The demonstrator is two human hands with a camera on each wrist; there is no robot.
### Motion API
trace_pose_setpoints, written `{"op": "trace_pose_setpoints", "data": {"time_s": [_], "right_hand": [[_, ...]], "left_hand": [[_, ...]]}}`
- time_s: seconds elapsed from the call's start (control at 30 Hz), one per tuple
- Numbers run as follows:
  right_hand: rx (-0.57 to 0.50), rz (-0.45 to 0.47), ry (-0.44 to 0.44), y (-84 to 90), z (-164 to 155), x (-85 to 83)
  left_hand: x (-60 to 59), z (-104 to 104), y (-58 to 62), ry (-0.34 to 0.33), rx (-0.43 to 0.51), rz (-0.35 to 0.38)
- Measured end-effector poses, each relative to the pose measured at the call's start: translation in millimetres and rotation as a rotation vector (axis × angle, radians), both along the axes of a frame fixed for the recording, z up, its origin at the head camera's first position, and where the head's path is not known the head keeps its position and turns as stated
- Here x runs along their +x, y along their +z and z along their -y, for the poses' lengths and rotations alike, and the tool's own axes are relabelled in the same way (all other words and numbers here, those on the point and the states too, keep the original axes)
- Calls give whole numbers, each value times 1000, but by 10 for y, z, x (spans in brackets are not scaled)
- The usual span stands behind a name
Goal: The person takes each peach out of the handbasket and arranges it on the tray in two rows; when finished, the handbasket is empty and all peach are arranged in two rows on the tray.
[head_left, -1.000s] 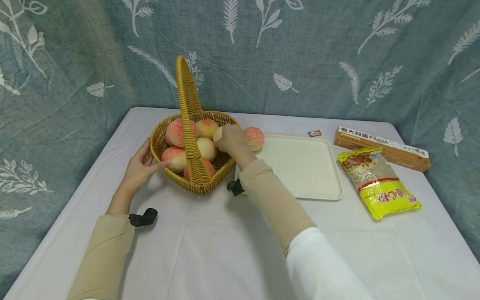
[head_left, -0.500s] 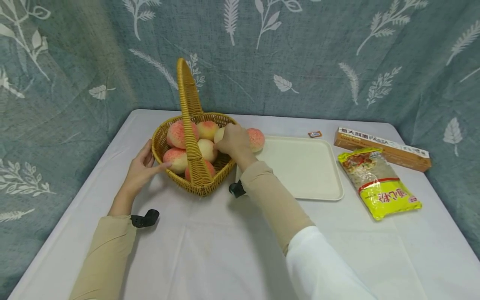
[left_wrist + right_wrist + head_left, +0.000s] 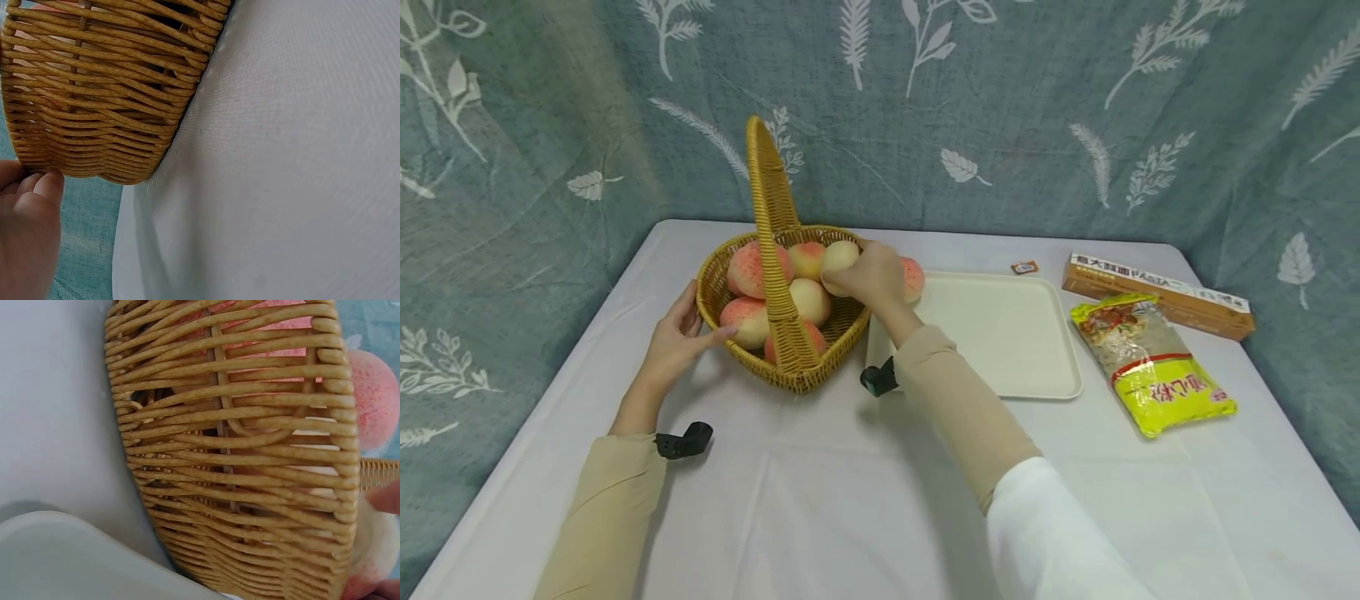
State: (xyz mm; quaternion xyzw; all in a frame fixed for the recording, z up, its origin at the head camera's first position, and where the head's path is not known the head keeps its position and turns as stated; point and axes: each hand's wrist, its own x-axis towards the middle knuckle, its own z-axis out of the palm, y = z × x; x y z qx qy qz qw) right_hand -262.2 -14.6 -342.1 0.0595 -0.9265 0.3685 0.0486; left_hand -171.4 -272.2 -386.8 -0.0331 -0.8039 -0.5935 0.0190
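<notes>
A wicker basket [image 3: 842,354] with a tall arched handle holds several peaches, red-speckled and pale. On its left, my left hand [image 3: 673,337] grips the rim, with the thumb over the edge. In the left wrist view, the fingers [image 3: 47,187] meet the basket's woven side [image 3: 112,94]. My right hand [image 3: 876,279] is at the right rim, its thumb and fingers around a pale peach [image 3: 840,257] at the basket's edge. In the right wrist view, this peach [image 3: 378,540] shows between thumb and finger, beside the weave. Another peach [image 3: 913,280] is partly hidden behind the right hand.
A cream tray [image 3: 1000,333] lies right of the basket, under the right forearm. Further right are a yellow food bag [image 3: 1157,367] and a long pasta box [image 3: 1157,296]. A small orange packet [image 3: 1024,267] lies behind the tray. A patterned curtain [image 3: 985,108] hangs behind the table.
My right hand has shifted slightly right and up, so more of the pale peach shows. My left hand stays on the basket. The head view has shifted a little.
</notes>
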Motion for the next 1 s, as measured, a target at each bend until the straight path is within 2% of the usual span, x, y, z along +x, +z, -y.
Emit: {"op": "trace_pose_setpoints", "data": {"time_s": [0.2, 0.43, 0.6, 0.87, 1.0], "right_hand": [[-184, -48, -50, -23, -40, -8], [-412, -51, -21, -86, -97, -22], [-530, -69, -23, -89, -166, -10], [-766, 23, -35, -76, -320, -19], [-847, 31, -61, -210, -424, -123]], "left_hand": [[-4, 15, -5, 4, -18, -9], [-6, 11, -6, 7, -27, -13], [-19, 6, -13, -4, -19, -23], [-37, 22, -18, -2, -12, -9], [-47, 30, -16, 0, -23, -1]]}}
